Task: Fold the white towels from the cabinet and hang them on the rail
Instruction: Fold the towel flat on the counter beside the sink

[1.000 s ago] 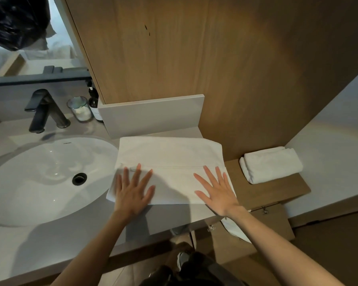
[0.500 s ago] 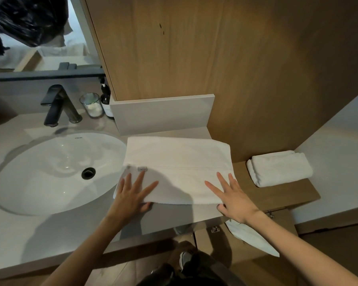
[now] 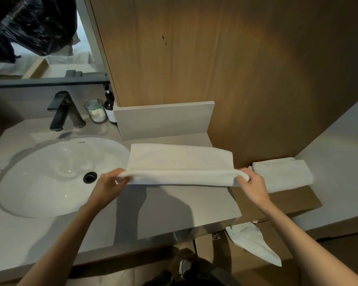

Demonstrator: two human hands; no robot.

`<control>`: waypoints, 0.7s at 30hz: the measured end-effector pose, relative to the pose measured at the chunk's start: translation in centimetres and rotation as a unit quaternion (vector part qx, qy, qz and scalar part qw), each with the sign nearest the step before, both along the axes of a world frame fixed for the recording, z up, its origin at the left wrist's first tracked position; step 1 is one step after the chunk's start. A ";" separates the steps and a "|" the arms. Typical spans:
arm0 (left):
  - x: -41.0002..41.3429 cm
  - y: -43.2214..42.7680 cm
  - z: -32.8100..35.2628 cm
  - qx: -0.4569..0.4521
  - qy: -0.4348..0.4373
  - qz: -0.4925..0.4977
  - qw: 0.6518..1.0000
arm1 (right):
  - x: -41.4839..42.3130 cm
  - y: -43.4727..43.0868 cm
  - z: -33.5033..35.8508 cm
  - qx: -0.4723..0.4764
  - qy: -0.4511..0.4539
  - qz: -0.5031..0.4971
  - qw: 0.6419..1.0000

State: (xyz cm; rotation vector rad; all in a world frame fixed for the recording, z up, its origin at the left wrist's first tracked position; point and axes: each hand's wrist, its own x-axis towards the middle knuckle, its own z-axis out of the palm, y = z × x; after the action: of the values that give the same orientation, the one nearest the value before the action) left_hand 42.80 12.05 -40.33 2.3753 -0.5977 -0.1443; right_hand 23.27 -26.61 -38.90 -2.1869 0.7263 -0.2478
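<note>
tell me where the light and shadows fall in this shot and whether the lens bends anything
Head view: warm light pools on the brown wooden wall panel, fading toward the right; dark shadows lie on the grey stone counter below the half-folded white towel; small glints dot the white oval sink basin; the wide-angle lens makes vertical edges lean.

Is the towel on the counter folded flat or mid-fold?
Mid-fold. The left hand and right hand grip the towel by its near edge, raised off the counter; its far part lies flat.
</note>
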 end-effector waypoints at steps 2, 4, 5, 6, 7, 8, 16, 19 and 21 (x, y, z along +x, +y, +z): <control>0.8 -0.7 0.4 -0.048 0.051 0.080 0.994 | 0.7 -0.3 0.0 0.061 -0.035 -0.057 0.996; 1.6 -1.5 0.5 -0.092 0.106 0.139 0.980 | 1.2 -0.6 -0.2 0.102 -0.051 -0.100 0.988; 1.8 -1.9 0.5 -0.111 0.114 0.146 0.976 | 1.5 -0.6 -0.4 0.114 -0.052 -0.112 0.986; 2.0 -2.3 0.5 -0.125 0.119 0.146 0.974 | 1.7 -0.6 -0.4 0.123 -0.050 -0.119 0.984; 2.0 -2.8 0.6 -0.132 0.123 0.144 0.973 | 2.0 -0.5 -0.5 0.127 -0.047 -0.125 0.983; 2.2 -3.2 0.6 -0.138 0.125 0.142 0.972 | 2.2 -0.4 -0.5 0.127 -0.047 -0.127 0.983; 4.1 -5.7 -0.1 -0.019 0.125 0.160 0.979 | 4.4 -0.2 -0.8 0.061 0.031 -0.119 0.991; 4.7 -6.4 -0.4 0.083 0.091 0.154 0.980 | 4.9 -0.5 -1.5 0.048 0.081 -0.116 0.989; 5.1 -6.5 -0.9 0.142 0.066 0.144 0.977 | 5.1 -0.6 -2.1 0.029 0.112 -0.112 0.987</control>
State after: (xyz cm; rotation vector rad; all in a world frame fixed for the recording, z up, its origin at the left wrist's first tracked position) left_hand 47.88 5.57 -41.24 2.6723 -0.1745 -0.2706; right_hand 28.41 -27.20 -40.97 -2.0986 1.0942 -0.0933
